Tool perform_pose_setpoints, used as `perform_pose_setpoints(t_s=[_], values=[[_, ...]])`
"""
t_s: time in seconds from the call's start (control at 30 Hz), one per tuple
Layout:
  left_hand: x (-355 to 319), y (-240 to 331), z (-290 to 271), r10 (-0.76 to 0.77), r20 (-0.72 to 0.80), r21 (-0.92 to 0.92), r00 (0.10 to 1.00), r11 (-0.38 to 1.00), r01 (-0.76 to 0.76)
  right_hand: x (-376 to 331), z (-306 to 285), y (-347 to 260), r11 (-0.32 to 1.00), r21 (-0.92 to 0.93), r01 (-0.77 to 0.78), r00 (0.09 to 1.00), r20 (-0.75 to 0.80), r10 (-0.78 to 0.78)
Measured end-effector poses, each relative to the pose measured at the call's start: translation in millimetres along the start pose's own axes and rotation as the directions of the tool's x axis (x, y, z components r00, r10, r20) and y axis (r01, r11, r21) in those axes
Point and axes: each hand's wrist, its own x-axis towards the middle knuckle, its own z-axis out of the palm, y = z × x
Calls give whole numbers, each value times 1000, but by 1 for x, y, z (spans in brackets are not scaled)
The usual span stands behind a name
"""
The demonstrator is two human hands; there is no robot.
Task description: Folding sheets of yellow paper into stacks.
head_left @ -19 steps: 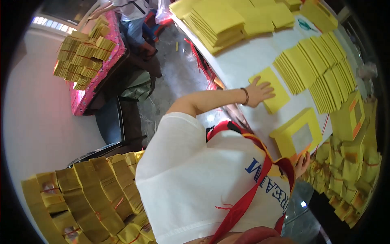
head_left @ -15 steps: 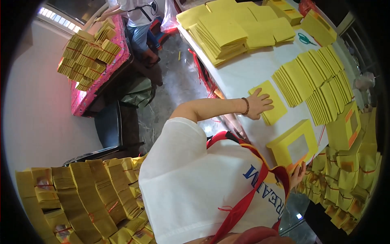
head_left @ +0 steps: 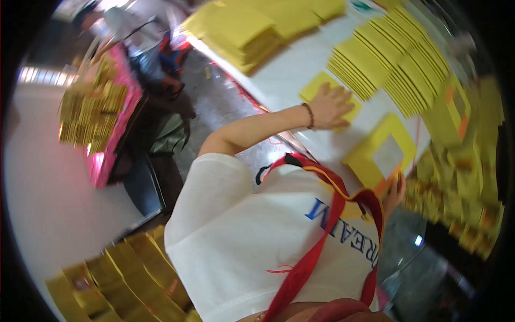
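My left hand (head_left: 330, 109) lies flat, fingers spread, on a small yellow paper pile (head_left: 313, 86) on the white table. At the near right corner, my right hand (head_left: 396, 194) has its fingers bent against the orange edge of a thick stack of yellow paper (head_left: 368, 152) with a grey rectangle on top. The thumb side is partly hidden, and blur hides fine detail there. Just beyond my left hand, rows of fanned yellow paper bundles (head_left: 359, 59) lean on each other.
Large yellow stacks (head_left: 230, 29) cover the table's far left. Green scissors (head_left: 360, 6) lie at the far edge. More bundles fill the right (head_left: 456, 172) and the lower left (head_left: 123, 273). Another person (head_left: 142, 37) stands by a pink-covered table (head_left: 120, 123) loaded with tied bundles.
The whole view has shifted and turned, with the table now higher and further left. My left hand stays on the small pile and my right hand stays at the thick stack's edge.
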Motion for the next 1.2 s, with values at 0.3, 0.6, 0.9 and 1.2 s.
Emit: perform_pose_setpoints(t_s=[0.3,0.6,0.9,1.2], values=[[25,87,20,248,-43,-499,968,834,-236,-2,8,12,995,-77,66,994,-86,-73],[32,106,20,545,46,-400,837,778,-484,-4,8,8,999,11,38,995,-90,-36],[49,104,20,319,128,-746,939,655,-121,-5,10,2,984,179,3,995,-95,14],[50,103,22,176,406,-771,897,592,233,-5,11,7,991,135,-8,994,-110,23]])
